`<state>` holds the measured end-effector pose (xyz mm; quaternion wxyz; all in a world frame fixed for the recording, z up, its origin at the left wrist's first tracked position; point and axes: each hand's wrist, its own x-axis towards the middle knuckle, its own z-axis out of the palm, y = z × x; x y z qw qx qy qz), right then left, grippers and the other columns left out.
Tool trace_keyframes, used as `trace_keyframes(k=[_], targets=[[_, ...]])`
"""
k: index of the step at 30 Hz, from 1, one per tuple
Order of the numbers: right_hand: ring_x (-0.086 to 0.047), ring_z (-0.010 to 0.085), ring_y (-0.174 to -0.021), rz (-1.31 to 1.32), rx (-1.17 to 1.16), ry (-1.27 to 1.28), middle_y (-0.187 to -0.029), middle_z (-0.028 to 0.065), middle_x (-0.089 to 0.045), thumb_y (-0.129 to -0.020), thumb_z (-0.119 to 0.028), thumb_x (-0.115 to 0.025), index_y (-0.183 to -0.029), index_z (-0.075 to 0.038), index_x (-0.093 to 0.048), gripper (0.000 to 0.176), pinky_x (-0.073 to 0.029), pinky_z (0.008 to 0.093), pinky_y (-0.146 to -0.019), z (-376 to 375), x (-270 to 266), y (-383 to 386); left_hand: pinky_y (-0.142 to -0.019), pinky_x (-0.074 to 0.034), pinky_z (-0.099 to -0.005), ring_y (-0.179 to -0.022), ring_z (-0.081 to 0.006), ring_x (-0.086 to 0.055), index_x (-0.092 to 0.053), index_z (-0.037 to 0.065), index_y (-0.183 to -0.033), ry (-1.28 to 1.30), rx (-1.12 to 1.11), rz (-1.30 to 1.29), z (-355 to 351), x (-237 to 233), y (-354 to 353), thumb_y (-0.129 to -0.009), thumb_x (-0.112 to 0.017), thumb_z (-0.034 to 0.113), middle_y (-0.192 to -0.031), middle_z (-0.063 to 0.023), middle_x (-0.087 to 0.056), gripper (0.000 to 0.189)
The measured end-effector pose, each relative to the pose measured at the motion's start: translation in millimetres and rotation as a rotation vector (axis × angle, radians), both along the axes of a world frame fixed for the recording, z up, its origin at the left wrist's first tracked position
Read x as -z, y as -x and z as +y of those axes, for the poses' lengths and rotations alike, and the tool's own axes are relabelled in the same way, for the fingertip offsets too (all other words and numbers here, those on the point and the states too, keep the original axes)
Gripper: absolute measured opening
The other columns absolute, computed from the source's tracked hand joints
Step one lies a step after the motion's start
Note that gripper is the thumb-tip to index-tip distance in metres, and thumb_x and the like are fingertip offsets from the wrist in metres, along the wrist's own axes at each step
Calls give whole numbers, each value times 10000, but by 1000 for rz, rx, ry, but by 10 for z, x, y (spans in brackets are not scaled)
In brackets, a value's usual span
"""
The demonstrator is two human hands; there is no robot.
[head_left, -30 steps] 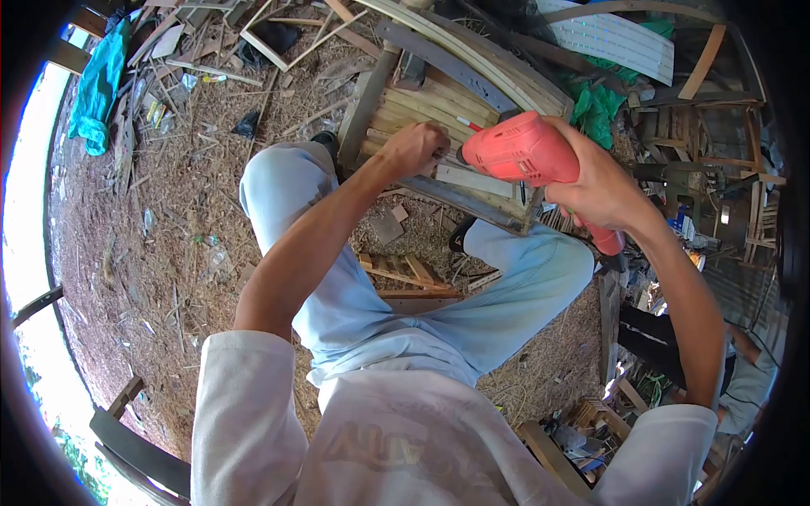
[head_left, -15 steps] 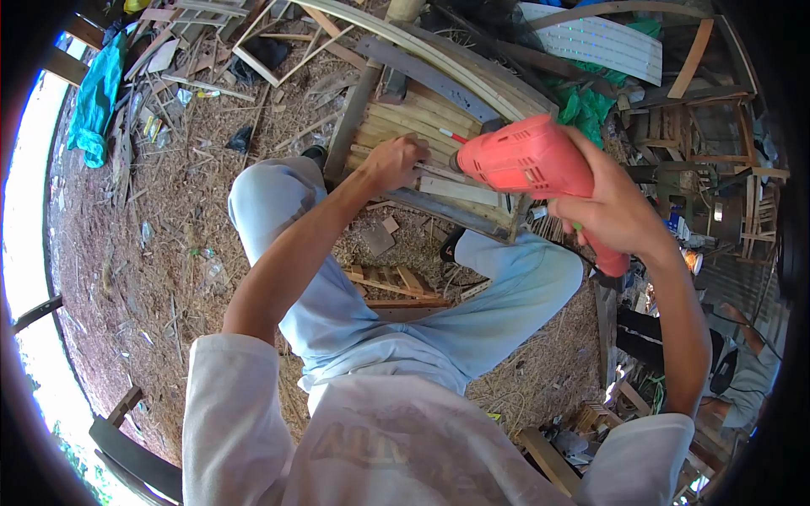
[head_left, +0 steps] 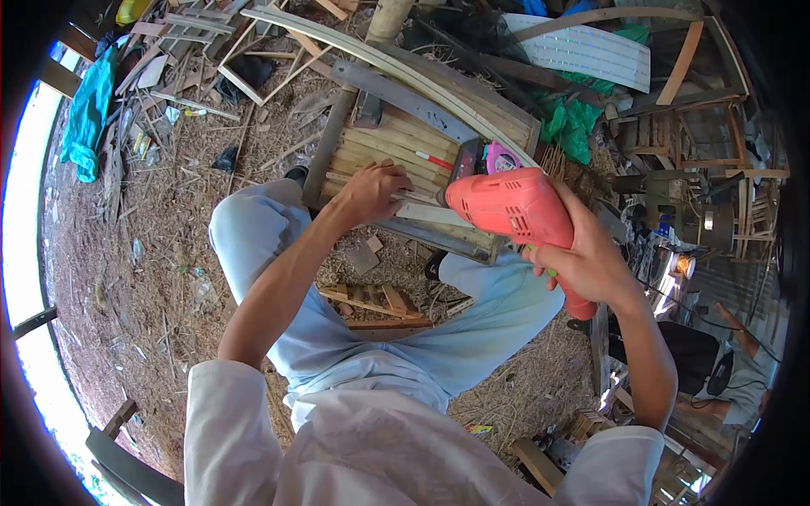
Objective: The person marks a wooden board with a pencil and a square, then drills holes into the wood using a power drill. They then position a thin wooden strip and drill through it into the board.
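In my right hand (head_left: 564,261) is a red power drill (head_left: 510,202), its grip wrapped by my fingers and its chuck pointing left. My left hand (head_left: 375,192) is closed at the left end of a pale strip (head_left: 439,214), near the front edge of a low slatted wooden bench (head_left: 363,152). The drill's front end comes close to the left fingertips, which are partly hidden. Just behind the drill lie a pink and black tape measure (head_left: 501,158) and a red and white marker (head_left: 434,159).
A dark metal bar (head_left: 405,97) and a long curved wood strip (head_left: 380,59) cross the bench's far side. Shavings and scrap wood cover the ground (head_left: 160,278). A small slatted wooden piece (head_left: 371,302) lies between my legs. Another person (head_left: 742,371) is at the right.
The drill has moved left and down, nearer my left hand. The tape measure behind it now shows. The whole view has shifted slightly.
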<state>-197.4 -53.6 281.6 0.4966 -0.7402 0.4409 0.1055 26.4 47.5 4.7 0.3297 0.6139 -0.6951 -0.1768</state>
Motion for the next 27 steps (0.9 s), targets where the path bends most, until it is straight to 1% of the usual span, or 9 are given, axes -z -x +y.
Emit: trace_keyframes(k=[4, 6, 10, 12, 16, 18, 25, 27], targets=[[-662, 171, -748, -36, -13, -2, -978, 106, -646, -792, -9, -608, -1487, -55, -274, 772, -562, 323, -564, -7, 35, 39, -825, -509, -421, -958, -304, -609, -692, 67, -946, -13, 34, -11, -59, 35, -12, -688, -705, 73, -959, -84, -639, 259], [-669, 176, -780, -41, -34, 19, -978, 109, -648, -794, -10, -593, -1484, -55, -276, 761, -569, 317, -578, -10, 58, 39, -792, -518, -420, -944, -304, -610, -691, 60, -911, -42, 20, -14, -93, 57, -8, -687, -713, 75, -920, -90, -627, 226], [-667, 170, -766, -21, -22, -25, -974, 108, -648, -788, -8, -596, -1482, -51, -282, 763, -560, 311, -564, 3, 21, -54, -764, -525, -422, -931, -309, -611, -683, 53, -887, -22, 7, 6, -87, 85, -10, -689, -716, 79, -888, -93, -613, 202], [-657, 162, -741, 9, -51, 18, -972, 104, -648, -787, -9, -599, -1480, -45, -287, 761, -546, 304, -542, 9, 10, -92, -758, -522, -428, -920, -314, -615, -683, 52, -878, -69, -14, 70, -84, 91, -16, -696, -711, 78, -885, -93, -613, 186], [-642, 155, -712, 17, -56, 48, -969, 101, -645, -786, -11, -608, -1479, -37, -287, 764, -530, 300, -521, 8, 62, -94, -762, -535, -431, -942, -315, -619, -680, 61, -835, -65, -24, 78, -80, 90, 1, -696, -700, 82, -883, -96, -608, 142], [-621, 169, -626, -22, -4, 34, -1036, 135, -601, -757, -24, -620, -1450, -56, -341, 748, -518, 320, -526, 11, 89, -85, -772, -536, -425, -951, -315, -623, -690, 60, -843, -60, -27, 60, -88, 96, 8, -692, -706, 79, -905, -92, -630, 153], [-611, 162, -611, 7, -4, -9, -1017, 135, -599, -749, -19, -617, -1446, -50, -344, 749, -510, 318, -523, 2, 106, -100, -788, -542, -420, -970, -317, -632, -710, 64, -874, -68, -39, 63, -82, 94, 4, -694, -717, 82, -993, -84, -672, 181], [-613, 166, -611, 0, -6, 16, -1021, 136, -601, -745, -21, -614, -1442, -49, -348, 747, -516, 320, -521, -5, 119, -100, -796, -542, -417, -973, -312, -637, -711, 66, -877, -126, -39, 80, -79, 69, 4, -702, -719, 88, -1010, -83, -675, 176]])
